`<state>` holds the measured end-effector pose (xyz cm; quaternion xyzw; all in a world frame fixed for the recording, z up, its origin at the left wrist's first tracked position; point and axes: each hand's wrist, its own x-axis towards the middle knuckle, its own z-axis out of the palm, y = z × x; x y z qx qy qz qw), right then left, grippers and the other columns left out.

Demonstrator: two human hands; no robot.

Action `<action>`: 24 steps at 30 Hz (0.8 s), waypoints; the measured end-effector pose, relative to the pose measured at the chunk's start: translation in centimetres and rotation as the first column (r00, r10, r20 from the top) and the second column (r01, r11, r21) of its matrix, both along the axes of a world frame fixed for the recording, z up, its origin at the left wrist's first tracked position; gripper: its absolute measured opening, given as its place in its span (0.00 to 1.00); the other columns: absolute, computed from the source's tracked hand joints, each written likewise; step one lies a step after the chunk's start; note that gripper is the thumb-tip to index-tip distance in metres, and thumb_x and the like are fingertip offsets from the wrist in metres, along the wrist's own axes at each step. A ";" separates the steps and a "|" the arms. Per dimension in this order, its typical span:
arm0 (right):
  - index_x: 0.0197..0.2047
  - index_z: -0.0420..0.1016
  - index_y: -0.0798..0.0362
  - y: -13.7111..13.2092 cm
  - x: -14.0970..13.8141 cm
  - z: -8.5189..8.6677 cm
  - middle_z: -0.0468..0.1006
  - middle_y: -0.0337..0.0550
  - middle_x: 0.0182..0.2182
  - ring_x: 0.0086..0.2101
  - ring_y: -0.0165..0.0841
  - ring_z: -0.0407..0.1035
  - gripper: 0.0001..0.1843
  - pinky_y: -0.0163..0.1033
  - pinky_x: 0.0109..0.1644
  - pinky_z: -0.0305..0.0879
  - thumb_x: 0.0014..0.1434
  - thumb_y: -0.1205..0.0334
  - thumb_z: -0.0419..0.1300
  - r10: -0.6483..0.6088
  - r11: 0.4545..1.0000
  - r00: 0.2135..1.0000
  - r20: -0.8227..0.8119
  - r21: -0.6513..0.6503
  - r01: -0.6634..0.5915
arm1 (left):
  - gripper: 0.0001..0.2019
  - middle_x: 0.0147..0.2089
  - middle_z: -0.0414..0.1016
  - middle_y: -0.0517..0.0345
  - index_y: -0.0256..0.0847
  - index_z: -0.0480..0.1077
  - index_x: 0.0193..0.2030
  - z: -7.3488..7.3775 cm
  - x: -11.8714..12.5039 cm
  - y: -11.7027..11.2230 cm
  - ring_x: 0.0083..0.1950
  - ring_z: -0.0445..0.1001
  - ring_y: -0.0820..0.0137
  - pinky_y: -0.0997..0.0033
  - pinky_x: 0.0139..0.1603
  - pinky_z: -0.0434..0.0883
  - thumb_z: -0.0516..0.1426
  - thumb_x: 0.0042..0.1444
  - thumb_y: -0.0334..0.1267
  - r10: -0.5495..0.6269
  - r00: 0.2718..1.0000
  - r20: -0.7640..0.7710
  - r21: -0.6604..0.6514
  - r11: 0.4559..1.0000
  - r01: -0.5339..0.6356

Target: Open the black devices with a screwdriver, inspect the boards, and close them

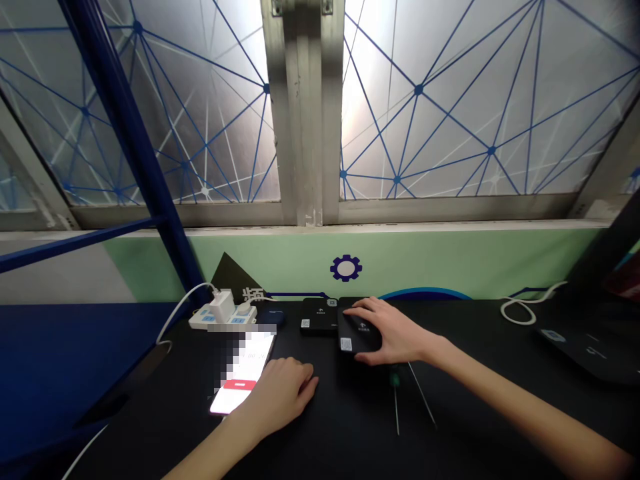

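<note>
**L hand** (277, 395) sits at approx 7 o'clock, loosely curled, palm down, against the lower R edge of a **smartphone** (240, 380) – can't tell if it's gripping or just resting. Phone lies flat on the **black tabletop** (465, 420), screen lit, red bar across it, upper part pixelated.

**R hand** (385, 331), around 1 o'clock from the L hand, is spread over a **flat black box** (350, 337) w/ a small QR label: fingers across top, thumb at near edge, clasping it from above. **Second black box** (317, 317) sits just L of it, nearly touching, also labelled.

Just below R hand, at approx 5 o'clock from it: **small screwdriver** (395, 380) w/ green collar, and beside it a **thin metal shaft** (423, 393).

At 11 o'clock, **white power strip** (220, 320) w/ **white charger** (223, 307) plugged in, **white cable** (180, 313) looping off L. Far R, at 3 o'clock: **coiled white cable** (520, 310), **black pad** (575, 347). Behind all – **green wall panel** (425, 263), **frosted window** (450, 100).
</note>
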<state>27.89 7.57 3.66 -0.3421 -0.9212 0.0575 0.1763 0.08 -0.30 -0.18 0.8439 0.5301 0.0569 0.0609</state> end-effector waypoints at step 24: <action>0.70 0.65 0.43 3.6 1.2 -2.4 0.62 0.53 0.69 0.65 0.53 0.59 0.29 0.60 0.66 0.58 0.69 0.45 0.54 -0.094 0.994 0.986 0.134 0.058 0.087 | 0.18 0.26 0.70 0.60 0.41 0.60 0.26 0.2 -0.4 0.0 0.26 0.68 0.68 0.69 0.26 0.48 0.51 0.69 0.43 -0.024 0.999 0.037 -0.040 0.999 0.026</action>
